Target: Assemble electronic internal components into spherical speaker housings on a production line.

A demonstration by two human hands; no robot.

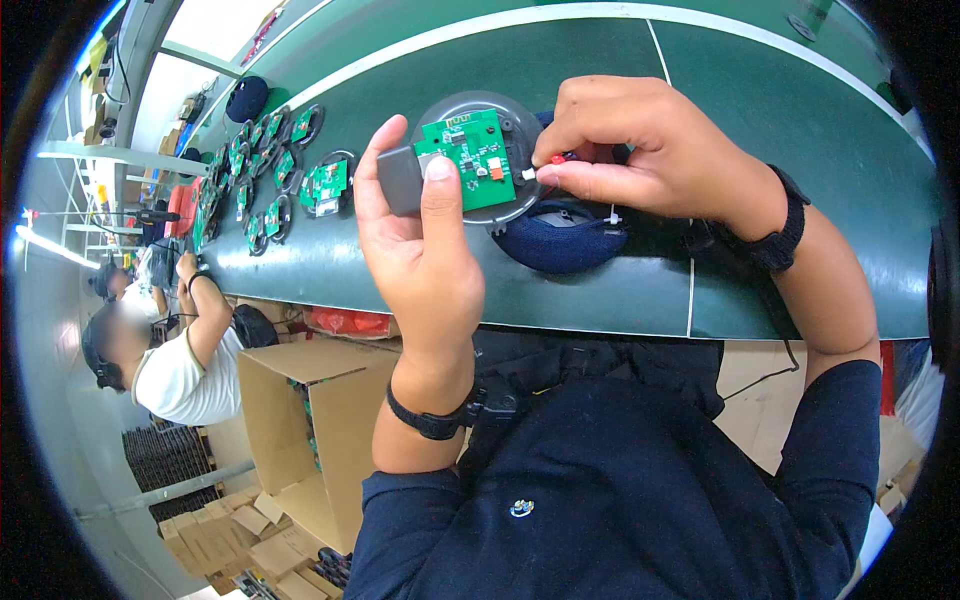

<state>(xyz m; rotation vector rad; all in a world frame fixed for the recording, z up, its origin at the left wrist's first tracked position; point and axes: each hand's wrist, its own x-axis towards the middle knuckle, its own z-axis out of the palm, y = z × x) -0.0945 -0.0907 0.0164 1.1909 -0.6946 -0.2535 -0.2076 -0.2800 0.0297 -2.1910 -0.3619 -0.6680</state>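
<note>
My left hand [415,235] holds up a round grey housing [520,125] with a green circuit board [472,158] and a grey block on it, thumb pressed on the board's lower left. My right hand [650,145] pinches a small white connector with red wire [545,168] at the board's right edge. Below the board, a dark blue fabric-covered round part [560,240] rests on the green bench [780,130].
Several more green boards in round housings [270,175] lie in a row along the bench to the left. Another person [170,350] works at the same bench on the left. An open cardboard box [310,430] stands on the floor beside me, with small cartons [230,540] below it.
</note>
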